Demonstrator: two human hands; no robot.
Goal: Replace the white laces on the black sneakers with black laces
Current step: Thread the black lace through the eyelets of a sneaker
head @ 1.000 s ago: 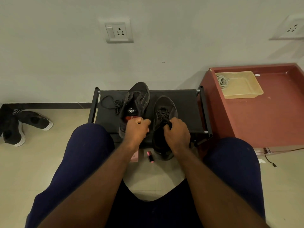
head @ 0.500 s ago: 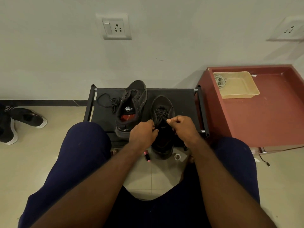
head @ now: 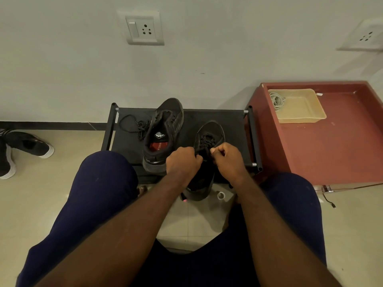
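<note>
Two black sneakers stand on a low black rack [head: 232, 129]. The left sneaker [head: 163, 131] has no lace through it and shows its red insole; a loose black lace [head: 134, 126] lies beside it. The right sneaker [head: 209, 139] carries a black lace [head: 205, 141] over its tongue. My left hand [head: 182, 160] and my right hand [head: 228, 158] are both over this sneaker's opening, each pinching an end of that black lace. The heel half of the right sneaker is hidden by my hands.
A red-brown low table [head: 335, 146] stands to the right, with a beige tray [head: 300, 108] holding a coiled white cord. Another pair of dark shoes [head: 24, 146] lies on the floor at left. Small items, a pink one [head: 184, 198] and a white ring [head: 221, 195], lie under the rack's front.
My hands have lifted from the heel of the right sneaker to its laces and now pull the lace ends apart at the tongue. The view has shifted slightly.
</note>
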